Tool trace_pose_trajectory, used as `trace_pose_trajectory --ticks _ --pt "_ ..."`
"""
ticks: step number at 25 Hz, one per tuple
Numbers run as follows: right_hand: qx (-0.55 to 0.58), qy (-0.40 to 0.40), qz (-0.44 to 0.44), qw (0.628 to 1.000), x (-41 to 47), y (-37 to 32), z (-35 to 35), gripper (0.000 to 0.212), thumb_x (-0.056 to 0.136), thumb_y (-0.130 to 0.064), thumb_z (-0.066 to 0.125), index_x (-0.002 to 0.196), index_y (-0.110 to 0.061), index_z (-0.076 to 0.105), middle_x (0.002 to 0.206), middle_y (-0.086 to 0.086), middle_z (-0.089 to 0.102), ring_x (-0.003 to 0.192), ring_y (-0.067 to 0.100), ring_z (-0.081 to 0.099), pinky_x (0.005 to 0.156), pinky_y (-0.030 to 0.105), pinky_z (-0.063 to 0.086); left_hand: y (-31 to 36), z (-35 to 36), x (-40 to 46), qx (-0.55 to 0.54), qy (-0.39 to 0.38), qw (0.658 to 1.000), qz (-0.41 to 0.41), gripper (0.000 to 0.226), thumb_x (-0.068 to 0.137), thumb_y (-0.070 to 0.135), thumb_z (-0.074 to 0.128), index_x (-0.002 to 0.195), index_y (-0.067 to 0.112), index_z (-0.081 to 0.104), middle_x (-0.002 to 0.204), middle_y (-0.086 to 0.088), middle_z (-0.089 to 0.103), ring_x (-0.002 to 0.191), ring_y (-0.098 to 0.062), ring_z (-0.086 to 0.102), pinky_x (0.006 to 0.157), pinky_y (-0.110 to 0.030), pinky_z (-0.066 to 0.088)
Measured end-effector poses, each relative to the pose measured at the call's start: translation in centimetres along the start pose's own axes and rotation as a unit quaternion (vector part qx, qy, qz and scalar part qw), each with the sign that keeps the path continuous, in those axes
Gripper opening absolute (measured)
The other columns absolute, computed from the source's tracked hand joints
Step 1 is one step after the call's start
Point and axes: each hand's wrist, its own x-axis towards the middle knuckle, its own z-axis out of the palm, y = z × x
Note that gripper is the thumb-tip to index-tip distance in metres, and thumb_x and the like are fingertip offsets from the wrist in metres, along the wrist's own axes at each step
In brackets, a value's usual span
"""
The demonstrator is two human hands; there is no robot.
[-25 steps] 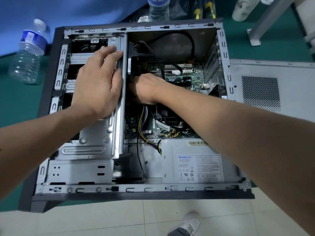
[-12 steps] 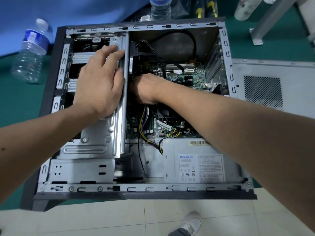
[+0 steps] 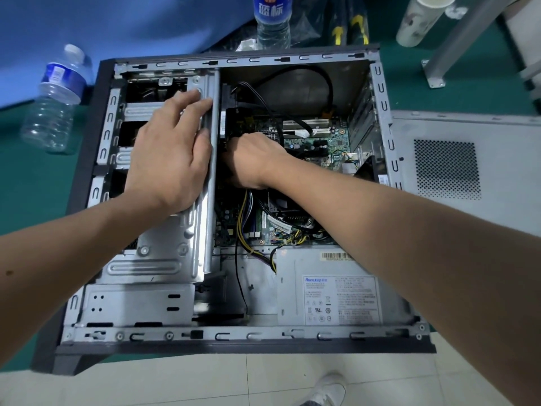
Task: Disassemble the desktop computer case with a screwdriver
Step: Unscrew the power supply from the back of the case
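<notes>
The open desktop case (image 3: 240, 336) lies on its side on a green table, its inside facing up. My left hand (image 3: 169, 153) rests flat on the silver drive cage (image 3: 164, 247), fingers straight and pointing to the cage's far end. My right hand (image 3: 251, 162) reaches down inside the case right beside the cage wall, over the motherboard (image 3: 328, 145). Its fingers curl downward and are hidden behind the hand, so what they hold cannot be seen. No screwdriver shows in either hand.
The power supply (image 3: 336, 294) fills the case's near right corner. The removed side panel (image 3: 468, 159) lies to the right. A plastic bottle (image 3: 55, 104) stands at the left, another bottle (image 3: 272, 19) behind the case, with yellow-handled tools (image 3: 351, 27) nearby. My shoe (image 3: 328, 391) is on the tiled floor.
Both hands stay in the same places on the cage and inside the case. Only the view has shifted slightly.
</notes>
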Motion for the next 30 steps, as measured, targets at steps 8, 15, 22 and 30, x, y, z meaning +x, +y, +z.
trace_pose_trajectory --ticks 8,15,22,30 --pt "-0.010 0.012 -0.040 0.999 0.14 0.04 -0.09 0.023 0.088 -0.027 0.057 0.103 -0.012 0.068 0.103 0.012 0.067 0.091 0.034 0.064 0.065 0.030 0.035 -0.34 0.23 0.05 0.005 -0.001 1.000 0.005 0.053 0.099 0.035 0.031 0.147 0.017 0.041 0.153 -0.005 0.036 0.140 -0.025 0.035 0.112 -0.047 0.033" --pt "-0.014 -0.023 -0.007 1.000 0.44 0.20 0.49 0.030 0.095 -0.033 0.053 0.114 -0.013 0.064 0.112 0.011 0.065 0.096 0.032 0.063 0.068 0.031 0.036 -0.38 0.39 0.11 0.002 0.001 1.000 0.003 0.053 0.098 0.036 0.030 0.146 0.018 0.042 0.154 -0.004 0.036 0.141 -0.024 0.034 0.112 -0.049 0.033" --pt "0.012 -0.013 -0.018 1.000 0.34 0.20 0.10 0.021 0.087 -0.028 0.060 0.098 -0.012 0.066 0.099 0.011 0.067 0.087 0.034 0.063 0.064 0.030 0.038 -0.38 0.45 0.13 0.006 0.000 1.000 0.006 0.052 0.098 0.035 0.031 0.146 0.018 0.042 0.153 -0.004 0.036 0.141 -0.024 0.034 0.112 -0.049 0.033" --pt "0.098 -0.008 0.033 0.995 0.22 0.43 0.29 0.036 0.087 -0.042 0.062 0.104 -0.011 0.065 0.104 0.015 0.068 0.093 0.036 0.064 0.068 0.030 0.039 -0.24 0.20 0.09 0.005 -0.003 1.000 0.001 0.052 0.098 0.034 0.031 0.146 0.018 0.041 0.154 -0.004 0.035 0.142 -0.024 0.032 0.113 -0.048 0.031"
